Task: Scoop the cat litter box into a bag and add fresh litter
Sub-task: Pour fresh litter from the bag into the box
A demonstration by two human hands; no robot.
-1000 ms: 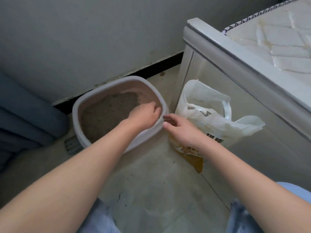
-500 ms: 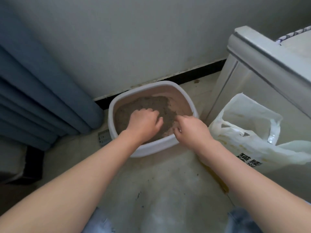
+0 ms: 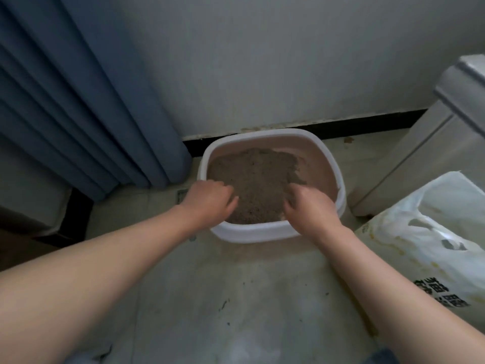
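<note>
the right hand (image 3: 309, 206) has left the white bag (image 3: 420, 245) at the right and joined the left hand (image 3: 210, 200) in the litter box (image 3: 262, 232), on the floor by the far wall. both curl fingers down into the litter (image 3: 254, 177); whether they grip anything i cannot tell. nothing looks bagged yet.

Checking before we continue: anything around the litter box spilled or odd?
The left hand and right hand touch the litter bare; no scoop shows. Litter is heaped left in the box; dark specks dot the floor.
</note>
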